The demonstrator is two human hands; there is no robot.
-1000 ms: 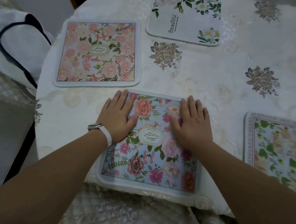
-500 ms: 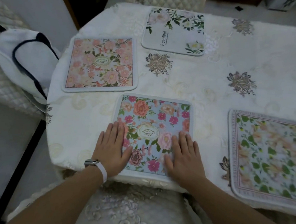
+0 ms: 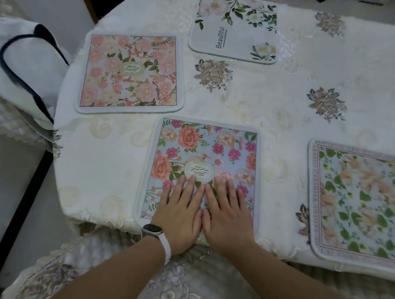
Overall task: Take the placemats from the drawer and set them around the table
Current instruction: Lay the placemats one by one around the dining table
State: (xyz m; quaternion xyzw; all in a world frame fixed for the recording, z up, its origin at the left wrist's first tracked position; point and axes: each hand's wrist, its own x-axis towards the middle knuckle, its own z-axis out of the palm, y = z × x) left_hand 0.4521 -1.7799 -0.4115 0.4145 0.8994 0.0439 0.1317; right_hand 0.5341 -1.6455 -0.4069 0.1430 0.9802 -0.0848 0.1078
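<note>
Blue floral placemat [image 3: 206, 147] pressed flat at its near half by left grip [image 3: 181, 210] and right grip [image 3: 227, 215], both spread with straight fingers, clasping nothing, thumbs touching. Lying at the near edge of the tabletop [image 3: 292, 105]. Counted outward: four laid in all, namely this one, pink placemat [image 3: 131, 73] further left, white placemat [image 3: 234, 30] beyond that, green-leaved placemat [image 3: 359, 208] to the right. Judged mostly done; far side out of view, so cannot tell whether finished. One white wristband [image 3: 167, 244] on the left wrist, one white bag [image 3: 19, 60] off the left edge.

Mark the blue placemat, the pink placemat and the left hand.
blue placemat [image 3: 206, 147], head view, upper floral area.
pink placemat [image 3: 132, 69], head view, centre label.
left hand [image 3: 179, 211], head view, back of hand.
</note>
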